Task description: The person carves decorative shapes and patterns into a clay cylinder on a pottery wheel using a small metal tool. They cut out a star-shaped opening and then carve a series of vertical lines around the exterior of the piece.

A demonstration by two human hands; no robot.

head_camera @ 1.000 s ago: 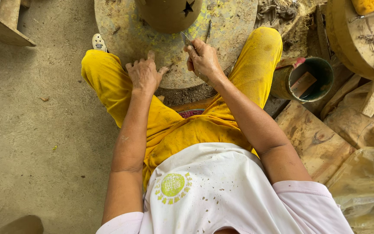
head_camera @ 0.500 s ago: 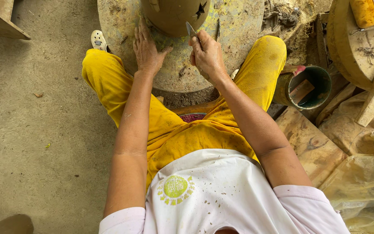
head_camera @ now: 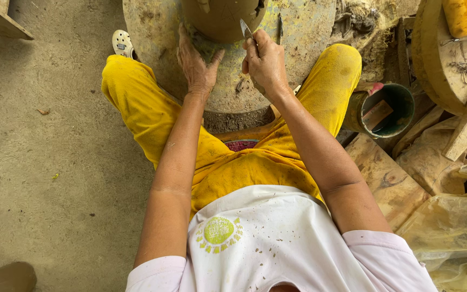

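I sit astride a round, clay-smeared wheel [head_camera: 309, 32], legs in yellow trousers on either side. A brown clay pot [head_camera: 220, 19] stands on it, partly cut off by the top edge. My left hand [head_camera: 197, 64] lies open, fingers spread, against the pot's lower left side and the wheel. My right hand [head_camera: 265, 60] is closed around a small metal blade [head_camera: 245, 28] whose tip points up at the pot's right side. A thin dark tool [head_camera: 279, 28] lies on the wheel to the right of the pot.
A green bucket [head_camera: 401, 97] with a wooden piece inside stands to my right. Beyond it are a second round wheel [head_camera: 433, 59], a yellow container [head_camera: 463, 16], wooden boards and plastic sheeting [head_camera: 455, 227]. Bare concrete floor lies to my left. A white shoe [head_camera: 121, 43] shows beside the wheel.
Both hands moved forward from the wheel's near rim to the pot. The left hand now rests against the pot's base and the right hand raised the blade to the pot's side.
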